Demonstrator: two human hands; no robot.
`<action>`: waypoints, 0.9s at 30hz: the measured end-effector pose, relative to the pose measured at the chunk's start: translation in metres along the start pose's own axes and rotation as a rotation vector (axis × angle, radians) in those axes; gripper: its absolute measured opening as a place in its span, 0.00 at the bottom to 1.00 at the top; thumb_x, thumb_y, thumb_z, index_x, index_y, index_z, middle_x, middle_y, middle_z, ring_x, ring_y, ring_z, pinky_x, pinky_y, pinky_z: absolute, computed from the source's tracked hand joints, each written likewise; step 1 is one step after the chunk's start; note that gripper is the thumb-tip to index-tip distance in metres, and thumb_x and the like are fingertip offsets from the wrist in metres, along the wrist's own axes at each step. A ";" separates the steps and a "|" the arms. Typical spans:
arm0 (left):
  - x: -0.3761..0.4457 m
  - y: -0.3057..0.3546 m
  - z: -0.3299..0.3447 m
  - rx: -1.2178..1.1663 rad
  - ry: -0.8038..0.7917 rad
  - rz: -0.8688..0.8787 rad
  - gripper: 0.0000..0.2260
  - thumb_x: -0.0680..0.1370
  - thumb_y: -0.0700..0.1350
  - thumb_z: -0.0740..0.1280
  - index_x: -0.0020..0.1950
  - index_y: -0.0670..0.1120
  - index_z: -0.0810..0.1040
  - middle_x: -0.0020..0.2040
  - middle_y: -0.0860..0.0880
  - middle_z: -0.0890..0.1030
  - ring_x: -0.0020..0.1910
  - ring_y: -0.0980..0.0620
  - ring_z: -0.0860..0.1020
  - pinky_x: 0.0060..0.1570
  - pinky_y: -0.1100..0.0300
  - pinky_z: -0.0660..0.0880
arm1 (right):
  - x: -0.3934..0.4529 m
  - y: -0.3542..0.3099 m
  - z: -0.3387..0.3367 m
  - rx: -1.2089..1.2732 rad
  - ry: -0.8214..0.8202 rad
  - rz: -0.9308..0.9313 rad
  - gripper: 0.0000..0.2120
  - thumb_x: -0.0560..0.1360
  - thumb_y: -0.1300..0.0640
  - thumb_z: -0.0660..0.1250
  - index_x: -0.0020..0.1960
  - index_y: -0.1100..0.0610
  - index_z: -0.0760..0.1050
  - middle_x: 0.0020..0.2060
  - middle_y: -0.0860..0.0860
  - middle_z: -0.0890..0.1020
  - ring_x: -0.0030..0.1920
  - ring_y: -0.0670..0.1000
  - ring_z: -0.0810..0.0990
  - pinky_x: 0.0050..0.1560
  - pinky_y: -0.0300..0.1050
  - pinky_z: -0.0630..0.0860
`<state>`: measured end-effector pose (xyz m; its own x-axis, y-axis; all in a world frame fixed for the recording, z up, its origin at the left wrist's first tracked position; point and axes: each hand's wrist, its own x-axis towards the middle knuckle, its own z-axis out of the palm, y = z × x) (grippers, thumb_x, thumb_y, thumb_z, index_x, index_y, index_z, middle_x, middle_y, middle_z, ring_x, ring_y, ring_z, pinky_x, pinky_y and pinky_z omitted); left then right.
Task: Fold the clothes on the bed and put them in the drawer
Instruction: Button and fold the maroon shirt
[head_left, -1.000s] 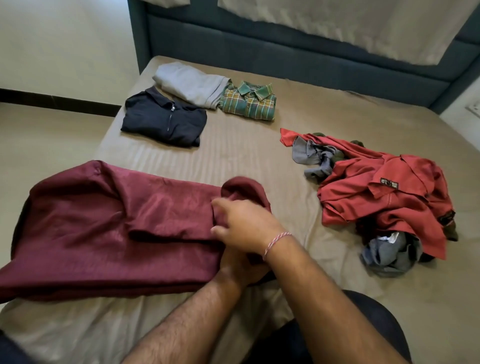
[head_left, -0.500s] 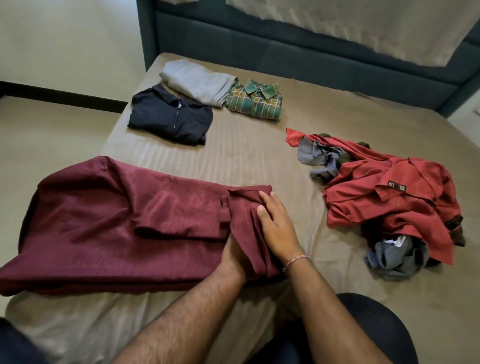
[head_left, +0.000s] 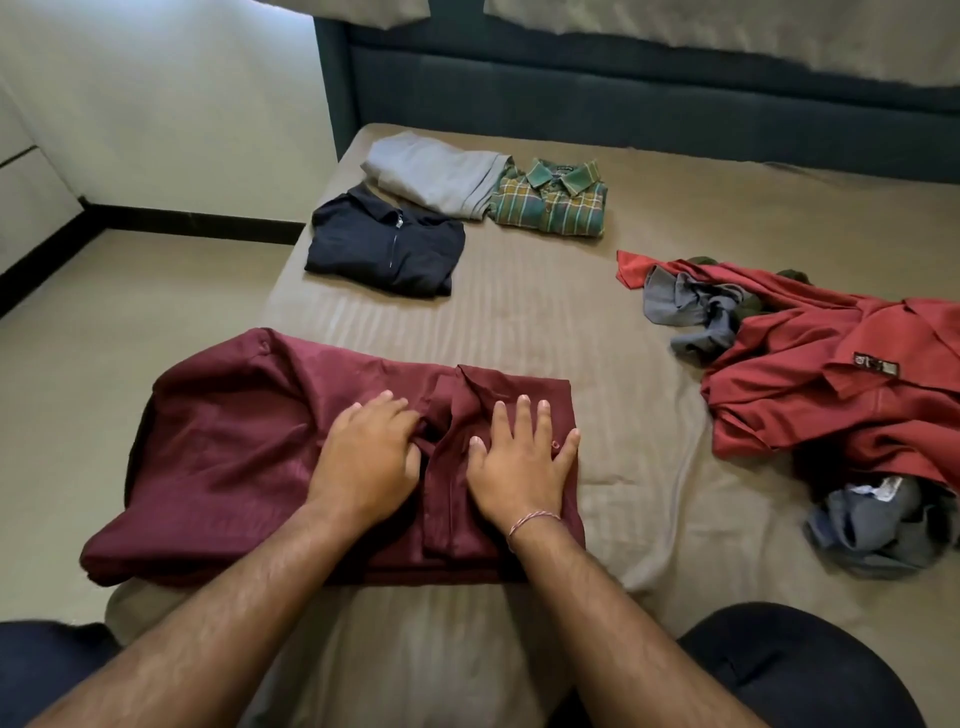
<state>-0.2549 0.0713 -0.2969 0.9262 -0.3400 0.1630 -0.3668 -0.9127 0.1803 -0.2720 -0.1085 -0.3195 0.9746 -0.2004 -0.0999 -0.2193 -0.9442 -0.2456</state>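
A maroon shirt (head_left: 223, 447) lies partly folded near the front edge of the bed (head_left: 545, 322), its left end hanging past the bed's side. My left hand (head_left: 366, 457) rests on its middle with the fingers lightly bent into a crease. My right hand (head_left: 522, 457) presses flat on the folded right part, fingers spread. Three folded garments lie further back: a dark navy zip shirt (head_left: 384, 249), a grey garment (head_left: 436, 174) and a green plaid shirt (head_left: 550, 200). An unfolded heap with a red shirt (head_left: 831, 395) and grey clothes (head_left: 878, 525) is at the right.
A dark blue padded headboard (head_left: 623, 98) runs along the back of the bed. Beige floor (head_left: 104, 332) and a white wall with a black skirting lie to the left. My dark-clothed knees (head_left: 779, 665) are at the lower edge.
My left hand came out from under the cloth and now lies on top of the maroon shirt. My right hand moved from the fold's edge to press flat on the folded part.
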 end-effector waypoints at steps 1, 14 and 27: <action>0.003 0.003 -0.004 -0.097 0.095 -0.028 0.27 0.72 0.51 0.55 0.65 0.45 0.83 0.69 0.45 0.81 0.75 0.46 0.73 0.74 0.44 0.68 | 0.000 -0.001 -0.004 0.027 -0.006 -0.020 0.30 0.83 0.41 0.52 0.84 0.47 0.54 0.84 0.50 0.50 0.84 0.57 0.41 0.77 0.73 0.37; 0.075 0.072 0.003 0.165 -0.331 0.479 0.27 0.78 0.55 0.66 0.77 0.53 0.68 0.67 0.50 0.77 0.69 0.46 0.72 0.76 0.38 0.57 | 0.014 0.082 -0.037 0.700 0.125 0.361 0.16 0.75 0.55 0.72 0.62 0.55 0.80 0.53 0.52 0.84 0.56 0.54 0.82 0.59 0.46 0.75; 0.031 0.037 -0.023 0.001 0.011 0.179 0.24 0.78 0.58 0.61 0.70 0.49 0.78 0.73 0.44 0.73 0.72 0.43 0.69 0.70 0.43 0.67 | 0.016 0.072 -0.018 1.028 -0.071 0.288 0.09 0.71 0.58 0.78 0.51 0.57 0.83 0.44 0.52 0.88 0.49 0.57 0.87 0.54 0.56 0.83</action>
<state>-0.2415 0.0317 -0.2627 0.8450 -0.4947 0.2031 -0.5258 -0.8379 0.1467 -0.2714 -0.1839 -0.3214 0.8825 -0.3338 -0.3312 -0.4056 -0.1839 -0.8954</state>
